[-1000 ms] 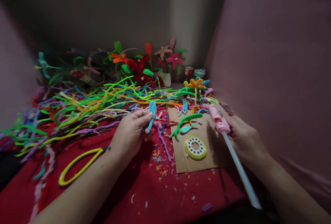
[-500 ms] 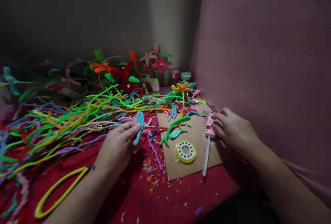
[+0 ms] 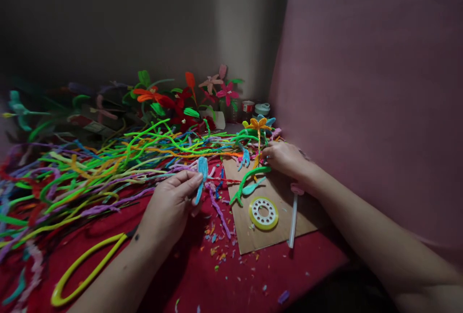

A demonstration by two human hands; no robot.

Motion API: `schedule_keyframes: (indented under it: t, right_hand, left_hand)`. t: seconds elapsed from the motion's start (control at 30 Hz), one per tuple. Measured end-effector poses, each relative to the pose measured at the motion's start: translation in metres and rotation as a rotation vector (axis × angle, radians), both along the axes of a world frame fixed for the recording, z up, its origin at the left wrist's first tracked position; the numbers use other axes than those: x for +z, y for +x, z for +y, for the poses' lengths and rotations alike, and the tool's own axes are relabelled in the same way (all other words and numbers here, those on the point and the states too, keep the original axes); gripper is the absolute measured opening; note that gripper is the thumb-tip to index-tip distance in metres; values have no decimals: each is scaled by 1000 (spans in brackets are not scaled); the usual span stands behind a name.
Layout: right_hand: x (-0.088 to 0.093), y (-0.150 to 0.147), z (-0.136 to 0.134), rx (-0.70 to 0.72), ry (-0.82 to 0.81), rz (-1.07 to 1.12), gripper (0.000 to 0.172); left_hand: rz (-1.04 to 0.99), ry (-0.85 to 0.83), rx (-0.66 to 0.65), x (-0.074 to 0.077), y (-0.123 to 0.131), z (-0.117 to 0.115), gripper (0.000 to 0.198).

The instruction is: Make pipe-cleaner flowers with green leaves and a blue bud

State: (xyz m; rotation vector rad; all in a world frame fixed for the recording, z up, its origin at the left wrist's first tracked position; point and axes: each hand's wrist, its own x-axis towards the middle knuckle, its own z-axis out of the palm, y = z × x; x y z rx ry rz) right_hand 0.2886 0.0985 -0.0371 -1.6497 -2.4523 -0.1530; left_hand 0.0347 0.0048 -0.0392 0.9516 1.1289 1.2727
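My left hand (image 3: 175, 195) pinches a light-blue pipe-cleaner petal (image 3: 203, 168) between thumb and fingers, its loose end hanging down. My right hand (image 3: 285, 156) is over the back of the cardboard (image 3: 249, 240), fingers curled down beside the stem of an orange pipe-cleaner flower (image 3: 258, 124). What its fingertips hold, if anything, is hidden. Below its wrist lies a pink glue gun (image 3: 297, 188), mostly covered by the arm, with a clear glue stick (image 3: 292, 221) sticking out towards me. A green pipe-cleaner stem (image 3: 249, 174) and a teal leaf (image 3: 249, 189) lie between the hands.
A roll of yellow tape (image 3: 264, 213) lies on the cardboard. Loose pipe cleaners (image 3: 108, 168) cover the left of the red cloth (image 3: 202, 284). Yellow-handled scissors (image 3: 83, 267) lie near my left forearm. Finished flowers (image 3: 227, 92) and jars (image 3: 262, 109) stand at the back.
My right hand has left the glue gun and moved left and back to the orange flower. The left hand keeps hold of the blue petal. The view has shifted slightly.
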Motion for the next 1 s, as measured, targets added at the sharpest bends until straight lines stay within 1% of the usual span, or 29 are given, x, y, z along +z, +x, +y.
schedule_keyframes:
  t: [0.07,0.1,0.13,0.23,0.3,0.37,0.43,0.5,0.53,0.57,0.6,0.67,0.73,0.8,0.87,1.0]
  right_hand:
    - [5,5,-1,11,10,101,26]
    - [7,6,-1,24,-4,221,23]
    - [10,7,-1,40,-31,388,20]
    - [16,7,-3,86,-153,986,12]
    - [19,5,-6,93,-178,1250,13]
    - [23,2,-10,100,-97,1402,16]
    - [28,-1,-17,121,96,1440,17]
    - [34,-5,-25,159,288,1396,15]
    - [36,-8,-29,172,326,1383,14]
    - [38,-11,-33,178,307,1396,15]
    - [39,-15,-36,181,215,1425,15]
    - [36,-26,-43,193,-59,1515,16]
    - [30,-39,-50,181,-327,1589,16]
    - [23,-52,-57,157,-490,1625,15]
    - [17,-64,-64,155,-553,1628,16]
    - [14,-79,-73,152,-527,1602,21]
  left_hand:
    - [-2,-5,-3,-1,0,1,20]
    - [0,-7,-2,-1,0,1,21]
    - [2,-7,4,-2,0,2,21]
    - [8,-4,7,-2,0,2,21]
    - [13,-4,13,-3,0,2,22]
    - [13,-2,20,-3,0,2,23]
    - [14,5,23,-5,1,3,24]
    - [30,19,18,-6,1,3,25]
    - [44,22,20,-6,1,3,25]
    - [55,26,25,-6,1,3,24]
    - [62,28,32,-5,2,2,24]
    - [65,26,47,-1,5,-1,24]
    - [69,24,43,4,8,-6,23]
    - [86,47,37,8,11,-9,20]
    - [122,78,35,10,13,-12,19]
    - [155,90,13,8,13,-15,14]
